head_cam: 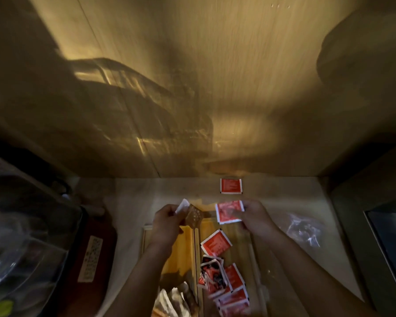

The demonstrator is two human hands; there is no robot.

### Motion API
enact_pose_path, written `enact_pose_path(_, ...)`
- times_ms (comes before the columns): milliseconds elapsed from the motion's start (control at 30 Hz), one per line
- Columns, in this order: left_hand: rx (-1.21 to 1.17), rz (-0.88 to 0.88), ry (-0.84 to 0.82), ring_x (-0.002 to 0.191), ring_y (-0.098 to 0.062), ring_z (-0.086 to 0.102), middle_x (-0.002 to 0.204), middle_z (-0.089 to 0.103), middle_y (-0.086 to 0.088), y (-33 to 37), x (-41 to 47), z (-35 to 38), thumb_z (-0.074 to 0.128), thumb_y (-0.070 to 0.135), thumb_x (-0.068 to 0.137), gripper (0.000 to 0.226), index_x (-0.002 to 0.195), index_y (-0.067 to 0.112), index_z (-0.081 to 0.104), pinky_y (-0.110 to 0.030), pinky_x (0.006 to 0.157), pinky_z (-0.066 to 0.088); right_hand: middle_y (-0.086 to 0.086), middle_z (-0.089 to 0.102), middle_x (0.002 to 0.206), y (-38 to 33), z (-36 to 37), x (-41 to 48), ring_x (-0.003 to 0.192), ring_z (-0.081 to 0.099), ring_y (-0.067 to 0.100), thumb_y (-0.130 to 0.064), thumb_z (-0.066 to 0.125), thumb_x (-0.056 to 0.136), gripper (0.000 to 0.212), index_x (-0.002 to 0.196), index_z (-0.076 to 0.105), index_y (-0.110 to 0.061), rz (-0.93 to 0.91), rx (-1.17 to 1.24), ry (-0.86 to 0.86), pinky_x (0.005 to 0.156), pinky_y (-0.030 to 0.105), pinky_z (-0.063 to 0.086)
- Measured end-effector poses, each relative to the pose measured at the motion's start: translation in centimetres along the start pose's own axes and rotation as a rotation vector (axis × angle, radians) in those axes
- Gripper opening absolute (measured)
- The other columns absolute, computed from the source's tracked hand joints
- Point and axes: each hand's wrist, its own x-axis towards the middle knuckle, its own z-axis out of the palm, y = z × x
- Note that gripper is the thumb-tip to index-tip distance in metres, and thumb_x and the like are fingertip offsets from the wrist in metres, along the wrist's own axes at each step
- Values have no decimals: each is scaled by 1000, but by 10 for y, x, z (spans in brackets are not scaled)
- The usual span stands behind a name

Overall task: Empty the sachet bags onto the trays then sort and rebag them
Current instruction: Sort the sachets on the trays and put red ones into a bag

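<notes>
My left hand (166, 219) holds a brown sachet (193, 218) and a small white one above the far end of the left wooden tray (181, 250). My right hand (255, 217) grips a red sachet (228, 212) above the far end of the right tray (240, 245). A lone red sachet (231, 186) lies on the counter near the back wall. Another red sachet (216, 242) lies on the right tray, with a heap of several red sachets (226, 287) nearer me. Brown and white sachets (174, 300) are piled at the near end of the left tray.
A clear plastic bag (303, 227) lies on the counter right of the trays. A dark red flat object with a label (90, 257) sits left of them, beside a clear plastic container (21, 236). A wooden wall (192, 88) closes the back; a dark panel (389, 245) stands at the right.
</notes>
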Motion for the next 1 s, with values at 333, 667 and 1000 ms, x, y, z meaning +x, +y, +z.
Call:
enact_pose_path(333,-217,-181,81,67,-22,59,73,64,-12,-50,-41,-45,59,10,88,17,71,9,61,-27,55,48,6,65,73,36,34,-49,58,61,11,-8,64,81,14,69,61,-14,38,-179,-104,51,17,45)
enact_pose_path(667,-82,-167,147,55,-17,52,63,57,-8,-69,-46,-58,63,18,86,21,68,11,55,-18,38,40,2,69,89,56,45,-50,76,66,15,-52,44,88,39,92,61,-18,-3,-804,-44,71,30,52)
enact_pose_path(1000,907,144,161,113,-30,54,120,60,-10,-86,-34,-53,60,26,84,34,116,14,57,-39,92,43,6,65,88,41,31,-29,80,59,21,-32,47,90,20,84,55,-16,-26,-776,-33,69,30,45)
